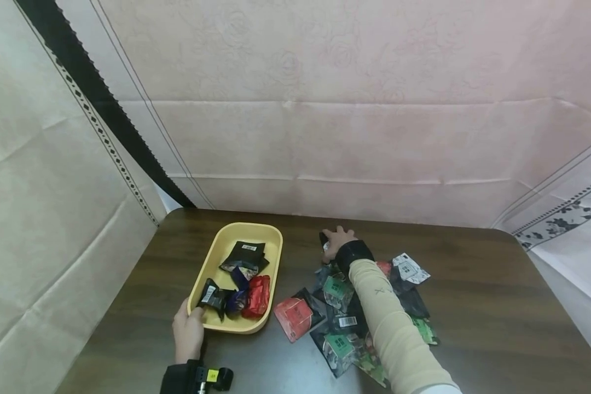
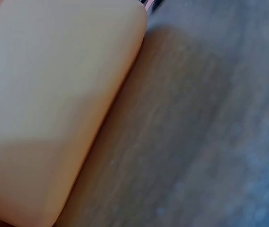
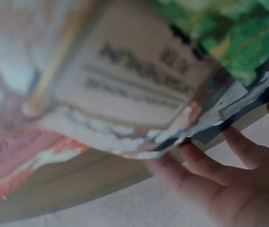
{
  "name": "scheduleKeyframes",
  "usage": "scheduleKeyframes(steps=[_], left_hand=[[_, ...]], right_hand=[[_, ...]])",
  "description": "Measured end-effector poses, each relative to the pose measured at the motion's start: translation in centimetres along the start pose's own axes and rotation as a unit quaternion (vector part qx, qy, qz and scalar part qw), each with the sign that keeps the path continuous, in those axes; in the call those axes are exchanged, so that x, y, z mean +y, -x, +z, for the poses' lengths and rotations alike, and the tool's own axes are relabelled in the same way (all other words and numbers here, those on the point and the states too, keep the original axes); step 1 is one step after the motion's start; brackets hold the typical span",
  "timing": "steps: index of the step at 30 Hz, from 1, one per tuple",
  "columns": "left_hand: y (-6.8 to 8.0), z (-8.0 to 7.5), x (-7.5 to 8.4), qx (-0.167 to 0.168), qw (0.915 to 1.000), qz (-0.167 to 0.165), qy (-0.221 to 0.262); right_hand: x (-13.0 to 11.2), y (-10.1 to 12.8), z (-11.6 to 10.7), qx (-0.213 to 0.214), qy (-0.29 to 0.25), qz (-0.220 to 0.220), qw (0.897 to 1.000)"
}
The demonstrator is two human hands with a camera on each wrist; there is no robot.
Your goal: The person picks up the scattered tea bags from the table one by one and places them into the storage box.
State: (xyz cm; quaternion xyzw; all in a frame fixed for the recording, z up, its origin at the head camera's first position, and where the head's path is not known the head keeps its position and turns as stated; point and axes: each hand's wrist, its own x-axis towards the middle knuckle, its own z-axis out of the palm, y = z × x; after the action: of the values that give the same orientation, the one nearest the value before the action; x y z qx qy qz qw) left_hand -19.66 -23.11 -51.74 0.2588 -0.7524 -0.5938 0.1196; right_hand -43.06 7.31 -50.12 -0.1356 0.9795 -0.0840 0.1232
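On the brown table (image 1: 487, 301) before you, the work looks partway along: packets lie in two groups, the greater share outside the tray. That share is the loose pile (image 1: 347, 322) right of centre, overlapping and partly hidden under your right arm (image 1: 389, 323), so its full count cannot be told. To its left stands the yellow tray (image 1: 236, 327), with a smaller share inside.

Your left hand (image 1: 188, 331) grips the tray's near left corner, thumb over the rim. Your right hand (image 1: 339, 243) is at the pile's far end, fingers spread, beside a dark packet (image 1: 323, 239); whether it pinches that packet, I cannot tell.

In the pile, a red-labelled packet (image 1: 295, 317) lies nearest the tray, and a white-labelled packet (image 1: 409, 268) lies far right, past your arm. Inside the tray, a barcoded black packet (image 1: 244, 254) lies farthest, a red packet (image 1: 258, 295) near right, a smaller black packet (image 1: 210, 295) near left, and dark blue wrapping (image 1: 238, 278) between.
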Motion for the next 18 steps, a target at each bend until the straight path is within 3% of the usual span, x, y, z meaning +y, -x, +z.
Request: scheduleKeyframes(steps=[7,11,14,15,18], left_hand=[[-0.3,-0.1,0.1,0.002,0.9998,-0.005,-0.019],[-0.3,-0.3,0.0,0.003,0.9997,-0.009,-0.023],[-0.3,-0.3,0.0,0.011,0.9995,-0.007,-0.027],[-0.3,-0.3,0.0,0.013,0.9995,-0.008,-0.026],[-0.4,-0.1,0.0,0.013,0.9996,-0.007,-0.023]], right_hand=[[-0.6,0.7,-0.7,0.028,0.008,-0.025,0.999],[-0.5,0.6,-0.5,0.047,0.016,-0.064,0.997],[-0.5,-0.3,-0.2,0.047,0.025,-0.079,0.995],[0.4,-1.5,0.7,0.069,0.024,-0.104,0.992],[0.6,-2.4,0.4,0.071,0.051,-0.107,0.99]])
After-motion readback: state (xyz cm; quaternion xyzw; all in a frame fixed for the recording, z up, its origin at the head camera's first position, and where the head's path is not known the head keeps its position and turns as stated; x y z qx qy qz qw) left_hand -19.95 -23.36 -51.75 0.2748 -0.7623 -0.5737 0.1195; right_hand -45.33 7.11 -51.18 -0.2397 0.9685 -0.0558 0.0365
